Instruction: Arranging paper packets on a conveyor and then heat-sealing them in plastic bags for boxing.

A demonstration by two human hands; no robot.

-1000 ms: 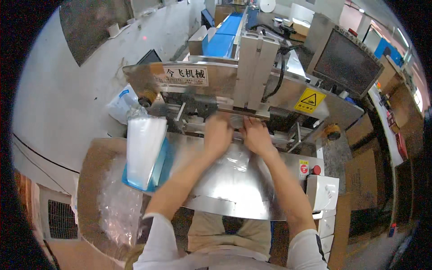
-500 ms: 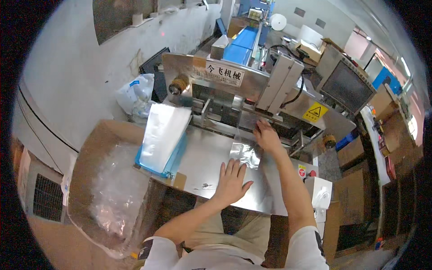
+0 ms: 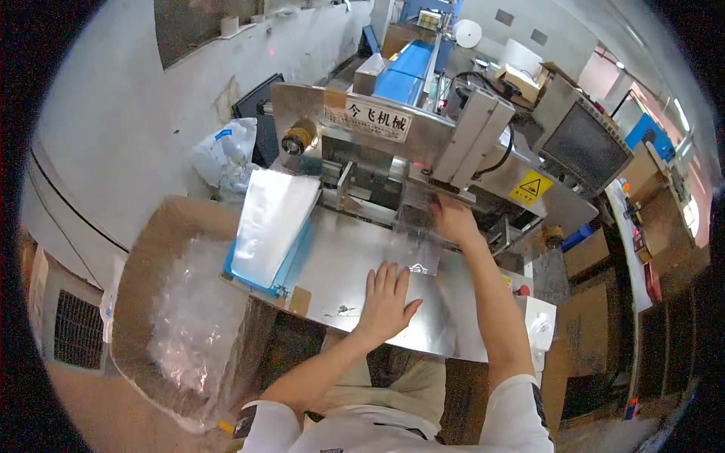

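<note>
1. Far left, a brown cardboard box lined with crinkled clear plastic [image 3: 189, 325] sits below the bench edge, likely placed to catch finished pieces.
2. A stack of flat silvery-white bags on a blue tray [image 3: 273, 225] lies within the left arm's reach.
3. The left hand [image 3: 387, 296] presses flat on the shiny steel bench [image 3: 340, 264], fingers spread, holding nothing.
4. The clear plastic bag [image 3: 418, 240] lies between both hands.
5. The right hand [image 3: 453, 220] pins its far end at the steel sealing machine's [image 3: 423, 143] mouth; its fingers' grip cannot be made out.
</note>
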